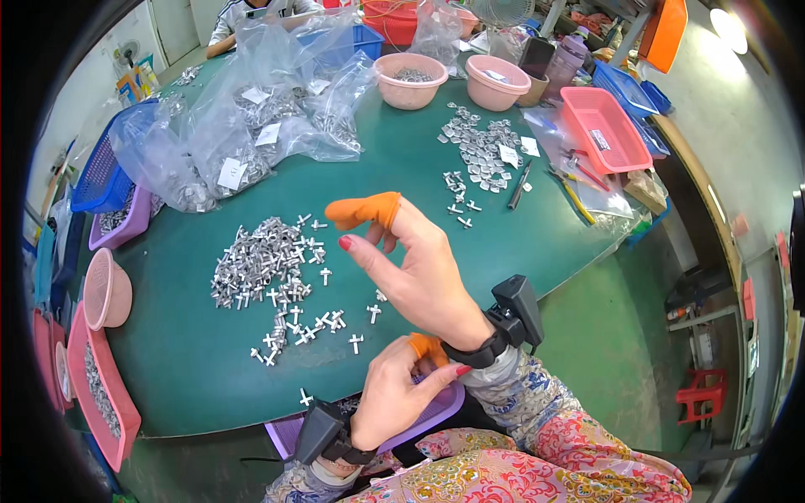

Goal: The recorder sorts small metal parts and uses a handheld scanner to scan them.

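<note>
My right hand (419, 268) is raised over the green table, an orange finger cot (369, 208) on its index finger. Thumb and index finger are apart with nothing visible between them; the other fingers curl behind. Below it, my left hand (392, 387), also wearing an orange finger cot (428, 347), is curled beside the right wrist strap (474, 356). Its thumb reaches the right cuff, and whatever its fingers hold is hidden. Left of my right hand lies a heap of small silver metal crosses (264, 260), with several loose crosses (374, 313) scattered around it.
A purple basket (444, 411) sits under the table's near edge. Clear bags of metal parts (268, 117) fill the far left. Pink bowls (411, 80), flat metal pieces (482, 142), a pen (519, 186) and a pink basket (605, 130) lie farther back. A person (260, 17) sits opposite.
</note>
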### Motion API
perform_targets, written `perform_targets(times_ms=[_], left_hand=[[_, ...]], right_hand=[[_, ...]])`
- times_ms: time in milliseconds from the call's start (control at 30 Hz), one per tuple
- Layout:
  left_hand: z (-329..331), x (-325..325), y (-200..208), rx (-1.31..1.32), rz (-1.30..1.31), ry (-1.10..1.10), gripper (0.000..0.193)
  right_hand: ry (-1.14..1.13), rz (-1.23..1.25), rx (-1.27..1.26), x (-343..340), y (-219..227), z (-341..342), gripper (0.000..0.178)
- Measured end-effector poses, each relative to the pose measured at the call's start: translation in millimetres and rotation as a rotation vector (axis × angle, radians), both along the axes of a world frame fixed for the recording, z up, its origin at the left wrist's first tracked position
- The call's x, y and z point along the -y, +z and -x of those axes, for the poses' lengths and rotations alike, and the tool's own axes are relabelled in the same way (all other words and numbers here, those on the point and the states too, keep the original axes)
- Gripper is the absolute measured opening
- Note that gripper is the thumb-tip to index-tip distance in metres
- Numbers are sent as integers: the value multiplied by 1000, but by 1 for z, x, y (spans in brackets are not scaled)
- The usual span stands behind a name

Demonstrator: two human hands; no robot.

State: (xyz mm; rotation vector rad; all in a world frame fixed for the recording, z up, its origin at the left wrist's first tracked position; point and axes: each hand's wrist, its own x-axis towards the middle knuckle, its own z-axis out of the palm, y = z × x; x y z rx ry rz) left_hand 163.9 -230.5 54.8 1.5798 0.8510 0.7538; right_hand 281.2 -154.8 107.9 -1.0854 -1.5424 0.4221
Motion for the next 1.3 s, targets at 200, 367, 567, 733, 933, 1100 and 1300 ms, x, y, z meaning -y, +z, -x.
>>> perform_targets(times_ms=[200,367,567,733,933,1100,1300], left_hand=[[2,-3,2,150,-115,-29,27],[13,5,17,51,-261,47,19],[11,22,49,105,-364,63,21],[10,20,61,135,-523,-3,19],[14,13,32,79,-255,29,12],[2,16,8,123,-10,81,16],[4,14,-2,161,-76,112,13]], right_hand=[[150,201,-185,9,6,2,26],[-28,-19,158,0,-16,-2,28],[-82,-221,456,-3,-32,2,25],[-74,-213,440,-7,-34,-1,13],[-30,-136,312,-6,-21,-2,12],[-46,-163,331,-9,-21,0,11],[-53,-178,339,-8,-21,3,10]])
